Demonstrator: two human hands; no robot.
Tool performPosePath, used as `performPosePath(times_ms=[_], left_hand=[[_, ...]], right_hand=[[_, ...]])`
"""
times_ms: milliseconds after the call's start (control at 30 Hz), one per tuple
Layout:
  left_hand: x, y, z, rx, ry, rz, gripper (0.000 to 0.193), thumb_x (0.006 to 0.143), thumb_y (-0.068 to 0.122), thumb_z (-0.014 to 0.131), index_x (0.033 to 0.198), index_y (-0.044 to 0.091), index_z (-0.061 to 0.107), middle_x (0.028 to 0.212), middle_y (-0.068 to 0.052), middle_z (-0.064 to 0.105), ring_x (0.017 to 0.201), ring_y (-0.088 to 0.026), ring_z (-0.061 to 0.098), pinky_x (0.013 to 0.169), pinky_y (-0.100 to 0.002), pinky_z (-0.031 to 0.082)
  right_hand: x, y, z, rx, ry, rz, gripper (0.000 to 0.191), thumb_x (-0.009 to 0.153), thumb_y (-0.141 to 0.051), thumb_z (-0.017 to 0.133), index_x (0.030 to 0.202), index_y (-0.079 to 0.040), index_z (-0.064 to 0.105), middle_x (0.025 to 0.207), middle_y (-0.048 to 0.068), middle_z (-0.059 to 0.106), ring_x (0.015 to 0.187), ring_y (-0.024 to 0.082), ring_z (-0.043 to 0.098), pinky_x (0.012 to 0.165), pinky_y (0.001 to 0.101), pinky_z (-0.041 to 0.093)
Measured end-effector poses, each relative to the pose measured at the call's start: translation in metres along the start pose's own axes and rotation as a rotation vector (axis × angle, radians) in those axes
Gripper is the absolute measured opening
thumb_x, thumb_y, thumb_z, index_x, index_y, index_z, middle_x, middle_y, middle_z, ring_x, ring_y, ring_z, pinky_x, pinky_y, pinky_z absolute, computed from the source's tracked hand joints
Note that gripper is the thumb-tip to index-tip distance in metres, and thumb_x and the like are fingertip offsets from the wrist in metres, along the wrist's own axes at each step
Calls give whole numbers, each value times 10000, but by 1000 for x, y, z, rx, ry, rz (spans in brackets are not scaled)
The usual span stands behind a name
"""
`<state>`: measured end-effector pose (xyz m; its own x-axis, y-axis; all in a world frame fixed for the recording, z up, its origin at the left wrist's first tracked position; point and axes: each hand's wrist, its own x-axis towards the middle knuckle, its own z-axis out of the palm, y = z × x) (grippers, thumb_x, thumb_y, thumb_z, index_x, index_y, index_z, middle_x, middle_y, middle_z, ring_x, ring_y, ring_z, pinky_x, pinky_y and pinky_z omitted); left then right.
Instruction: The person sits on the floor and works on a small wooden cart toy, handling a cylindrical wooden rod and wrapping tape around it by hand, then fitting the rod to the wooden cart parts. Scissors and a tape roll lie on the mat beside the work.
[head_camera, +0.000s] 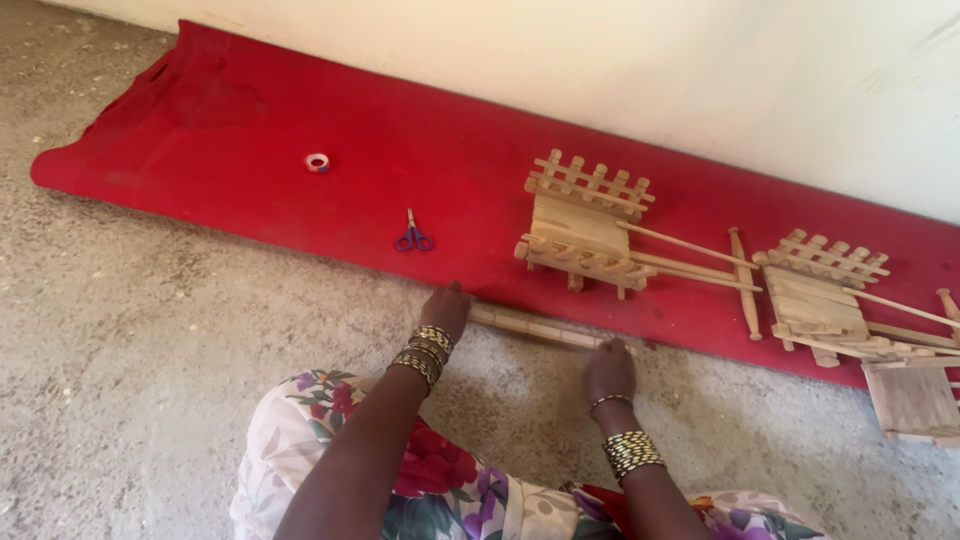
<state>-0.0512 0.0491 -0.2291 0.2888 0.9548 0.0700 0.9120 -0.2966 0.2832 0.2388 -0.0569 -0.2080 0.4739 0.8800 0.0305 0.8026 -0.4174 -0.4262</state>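
Note:
A long pale wooden stick (535, 327) lies along the near edge of the red cloth (250, 130). My left hand (446, 308) rests on its left end, fingers curled over it. My right hand (608, 370) presses on its right end. Both wrists wear beaded bangles. Just beyond the stick stands a small wooden cart model (585, 232) with slatted sides and long shafts pointing right.
A second wooden cart model (825, 295) and a flat wooden panel (915, 400) lie at the right. Blue-handled scissors (413, 236) and a small roll of tape (317, 162) lie on the cloth. A pale wall runs behind. The floor is rough concrete.

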Motion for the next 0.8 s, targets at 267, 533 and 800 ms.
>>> performPosePath(times_ms=[267, 533, 800], left_hand=[[0, 2, 2, 15, 4, 15, 170, 890, 84, 605, 960, 93, 760, 1113, -146, 647, 1035, -358, 662, 862, -431, 609], [1, 0, 4, 63, 8, 50, 156, 874, 80, 628, 969, 77, 752, 1100, -174, 660, 1019, -365, 675, 846, -430, 614], [0, -5, 2, -11, -45, 34, 131, 921, 104, 629, 952, 82, 755, 1081, -177, 672, 1004, -349, 692, 850, -436, 611]], right_hand=[[-19, -31, 48, -121, 60, -509, 213, 766, 21, 571, 968, 32, 635, 1119, 240, 614, 1080, 422, 582, 963, 482, 491], [-57, -131, 94, 6, 56, -770, 423, 703, 104, 563, 1120, 62, 616, 1206, 245, 553, 1148, 410, 551, 1011, 459, 478], [-61, -146, 78, -1, -27, -903, 492, 795, 58, 560, 1285, 78, 534, 1305, 225, 489, 1139, 407, 518, 1013, 465, 452]])
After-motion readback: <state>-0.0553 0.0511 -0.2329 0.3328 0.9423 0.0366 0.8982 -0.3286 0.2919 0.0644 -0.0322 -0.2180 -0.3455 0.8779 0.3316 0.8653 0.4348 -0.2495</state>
